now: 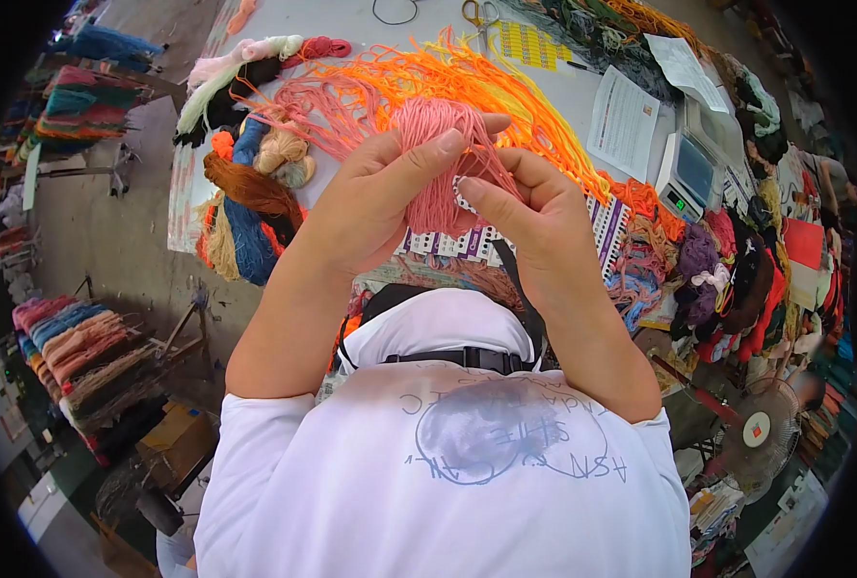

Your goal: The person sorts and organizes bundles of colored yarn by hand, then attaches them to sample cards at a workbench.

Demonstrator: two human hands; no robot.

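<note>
A bundle of pink thread (433, 197) hangs between my two hands above the table's near edge. My left hand (375, 193) is closed around its left side, with the thumb lying across the front. On the other side my right hand (534, 197) pinches pink strands between thumb and bent fingers. A small white piece with dark dots (463, 196) shows by the right thumb; its full shape is hidden. Behind the hands, loose pink strands (327, 101) and long orange threads (448, 72) spread over the table. White cards with holes and purple labels (609, 231) lie below them.
Scissors (481, 21), a yellow sheet (529, 44) and printed paper (623, 116) lie towards the back. A scale (686, 175) stands right, beside piled skeins (703, 250). More skeins (245, 236) hang at the table's left edge. A fan (756, 429) stands at lower right.
</note>
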